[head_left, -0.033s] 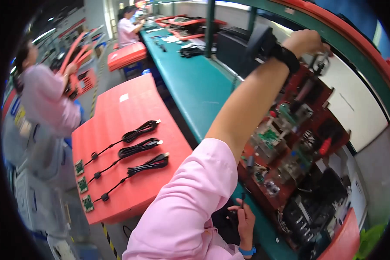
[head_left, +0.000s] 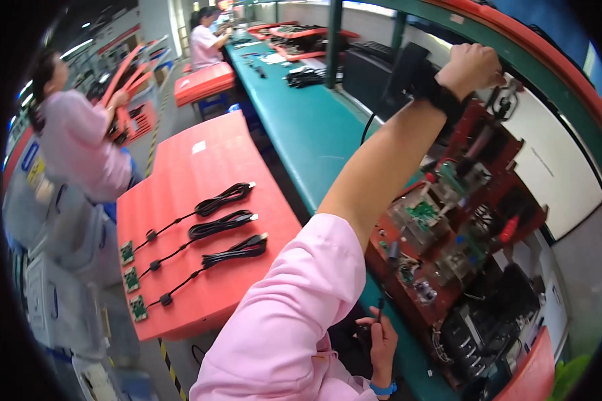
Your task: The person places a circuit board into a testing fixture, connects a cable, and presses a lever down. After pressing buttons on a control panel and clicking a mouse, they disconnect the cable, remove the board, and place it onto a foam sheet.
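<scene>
My left arm reaches across to the upper right, and my left hand [head_left: 473,70] is closed in a fist beside a metal clamp lever [head_left: 506,100]. What its fingers grip, if anything, is hidden. Lower down, my right hand [head_left: 383,344] holds a thin black cable [head_left: 380,307] that sticks up past its fingers. In front of both stands a red test fixture [head_left: 408,267] with clear blocks and a green circuit board [head_left: 423,212]. Three black coiled cables [head_left: 234,254], each joined to a small green board [head_left: 138,309], lie side by side on red foam [head_left: 201,174] at the left.
A green bench [head_left: 301,140] runs away with a black monitor [head_left: 374,70] and a cable bundle [head_left: 306,76]. A green shelf post [head_left: 334,43] rises there. Grey plastic bins [head_left: 60,301] stand left. One co-worker [head_left: 80,140] holds red trays; another [head_left: 205,43] works farther off.
The view has shifted slightly, so the foam, cables and bench sit a little farther right. Both hands keep nearly the same pose.
</scene>
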The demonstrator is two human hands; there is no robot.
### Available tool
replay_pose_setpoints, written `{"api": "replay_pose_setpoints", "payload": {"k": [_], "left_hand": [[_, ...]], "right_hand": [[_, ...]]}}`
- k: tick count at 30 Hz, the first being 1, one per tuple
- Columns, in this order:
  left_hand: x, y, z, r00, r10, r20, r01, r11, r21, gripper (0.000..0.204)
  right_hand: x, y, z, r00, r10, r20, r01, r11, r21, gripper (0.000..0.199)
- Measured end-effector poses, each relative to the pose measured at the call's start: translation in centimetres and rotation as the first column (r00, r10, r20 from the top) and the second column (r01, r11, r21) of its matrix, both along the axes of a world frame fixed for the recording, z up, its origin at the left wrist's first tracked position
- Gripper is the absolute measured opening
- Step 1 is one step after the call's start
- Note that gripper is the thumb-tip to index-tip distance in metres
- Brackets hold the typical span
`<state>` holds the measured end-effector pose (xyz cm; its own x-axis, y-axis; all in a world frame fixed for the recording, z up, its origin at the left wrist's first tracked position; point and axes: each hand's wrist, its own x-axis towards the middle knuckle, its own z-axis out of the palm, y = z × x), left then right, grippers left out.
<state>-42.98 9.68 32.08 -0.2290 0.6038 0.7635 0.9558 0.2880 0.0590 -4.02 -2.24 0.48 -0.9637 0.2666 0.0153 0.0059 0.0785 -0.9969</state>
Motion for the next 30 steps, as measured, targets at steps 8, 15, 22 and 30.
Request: {"api": "replay_pose_setpoints", "payload": {"k": [8, 15, 22, 30], "left_hand": [[6.0, -15.8, -14.8, 0.998, -0.013, 0.063, 0.051, 0.756, -0.653, 0.032], [5.8, -12.1, -22.9, 0.642, -0.467, 0.608, 0.713, 0.654, -0.251, 0.058], [5.8, -12.2, -20.4, 0.552, -0.324, 0.768, 0.75, 0.595, -0.288, 0.055], [6.1, -11.9, -21.7, 0.437, -0.567, 0.698, 0.794, 0.608, -0.003, 0.038]], "right_hand": [[-0.1, -1.5, 1.2, 0.991, -0.064, -0.119, 0.045, 0.987, -0.154, 0.037], [-1.7, -2.9, 5.2, 0.956, -0.121, -0.267, 0.059, 0.971, -0.23, 0.044], [-2.8, -2.4, 10.1, 0.86, -0.344, -0.377, 0.184, 0.898, -0.399, 0.047], [-2.5, -3.5, 5.7, 0.976, -0.056, -0.21, -0.001, 0.965, -0.263, 0.043]]}}
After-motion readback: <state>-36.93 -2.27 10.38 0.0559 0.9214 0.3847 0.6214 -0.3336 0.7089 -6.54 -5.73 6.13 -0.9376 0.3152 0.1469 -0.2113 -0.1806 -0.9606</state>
